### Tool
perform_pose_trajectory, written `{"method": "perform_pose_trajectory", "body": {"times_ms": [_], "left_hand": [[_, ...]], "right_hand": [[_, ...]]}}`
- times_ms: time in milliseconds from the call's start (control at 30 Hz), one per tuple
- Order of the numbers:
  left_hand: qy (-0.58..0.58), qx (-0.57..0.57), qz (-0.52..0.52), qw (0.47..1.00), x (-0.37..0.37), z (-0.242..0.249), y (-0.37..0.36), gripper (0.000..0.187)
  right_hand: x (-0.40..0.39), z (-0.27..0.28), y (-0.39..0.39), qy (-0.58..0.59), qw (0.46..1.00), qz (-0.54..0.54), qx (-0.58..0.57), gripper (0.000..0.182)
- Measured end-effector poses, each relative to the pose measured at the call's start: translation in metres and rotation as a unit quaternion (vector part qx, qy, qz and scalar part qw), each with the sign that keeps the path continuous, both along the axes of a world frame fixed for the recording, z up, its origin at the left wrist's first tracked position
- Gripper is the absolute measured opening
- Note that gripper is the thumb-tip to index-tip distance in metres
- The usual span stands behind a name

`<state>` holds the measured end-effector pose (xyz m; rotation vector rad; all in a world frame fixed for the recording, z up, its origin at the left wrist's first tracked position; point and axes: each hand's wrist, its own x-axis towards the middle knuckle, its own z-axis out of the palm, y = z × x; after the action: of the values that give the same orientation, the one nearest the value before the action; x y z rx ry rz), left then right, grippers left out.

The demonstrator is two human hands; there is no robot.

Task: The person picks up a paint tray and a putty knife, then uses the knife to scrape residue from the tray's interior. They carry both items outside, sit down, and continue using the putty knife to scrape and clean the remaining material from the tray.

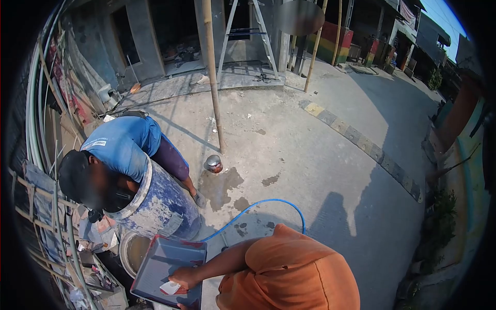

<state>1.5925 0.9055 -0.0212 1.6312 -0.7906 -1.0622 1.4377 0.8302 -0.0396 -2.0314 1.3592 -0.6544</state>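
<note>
My right hand [184, 278] reaches from an orange sleeve [271, 251] into a grey paint tray [168, 258] and is closed on a small white piece [169, 288]. Red paint marks the tray's rim, and a red patch lies by that hand. At the tray's bottom edge only a sliver of what seems to be my left hand [181, 306] shows; its fingers are mostly hidden. Behind the tray is a round bucket [125, 254] with murky liquid. A large blue, stained drum [168, 206] leans beside it.
A co-worker in a blue shirt [121, 139] bends over the drum. A blue hose [258, 201] curves over the ground near a metal pot [213, 164]. Beyond stand a bamboo pole [213, 82] and a stepladder [225, 49]. Poles and debris [85, 248] lie left.
</note>
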Motion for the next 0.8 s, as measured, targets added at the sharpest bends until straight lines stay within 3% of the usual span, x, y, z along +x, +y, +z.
{"method": "perform_pose_trajectory", "body": {"times_ms": [233,267,300,333,367,400,433,467,533,667,733,800], "left_hand": [[0.053,-0.039,0.004,0.998,0.045,-0.023,0.017,0.066],[0.063,-0.041,-0.05,0.996,0.049,-0.021,0.022,0.056],[0.051,-0.004,-0.039,0.998,0.037,0.005,0.026,0.05],[0.021,-0.02,-0.022,0.999,0.035,0.006,0.028,0.046],[0.062,-0.03,-0.017,0.998,0.024,0.04,0.032,0.042],[0.03,-0.015,-0.043,0.999,0.046,0.004,0.037,0.038],[0.054,-0.061,0.013,0.997,0.028,0.034,0.038,0.034],[-0.009,-0.064,-0.003,0.998,0.034,0.031,0.041,0.035],[0.039,-0.111,0.02,0.993,0.037,0.029,0.043,0.037],[0.055,-0.071,0.071,0.993,0.055,0.04,0.049,0.039],[0.04,-0.062,0.087,0.993,0.062,0.042,0.048,0.04],[0.045,-0.065,0.091,0.993,0.07,0.045,0.044,0.04]], "right_hand": [[0.013,0.011,0.002,0.024,0.998,-0.006,0.058,0.02],[0.007,0.016,0.003,0.056,0.998,0.017,-0.022,0.019],[0.017,-0.016,-0.01,0.105,0.993,-0.001,-0.053,0.023],[0.013,-0.007,-0.015,0.122,0.992,0.009,-0.026,0.029],[0.009,0.003,-0.015,0.099,0.993,0.033,-0.055,0.024],[0.01,0.0,-0.02,0.058,0.996,0.041,-0.058,0.026],[0.01,0.018,-0.016,0.017,0.998,0.035,-0.045,0.026],[0.011,0.007,-0.023,-0.041,0.996,0.046,-0.057,0.026],[0.021,0.018,-0.019,-0.133,0.99,0.039,-0.002,0.025],[0.042,0.016,-0.017,-0.193,0.977,0.079,0.05,0.022],[0.052,0.018,-0.027,-0.242,0.933,0.077,0.256,0.027],[0.07,0.021,-0.033,-0.272,0.916,0.113,0.272,0.028]]}}
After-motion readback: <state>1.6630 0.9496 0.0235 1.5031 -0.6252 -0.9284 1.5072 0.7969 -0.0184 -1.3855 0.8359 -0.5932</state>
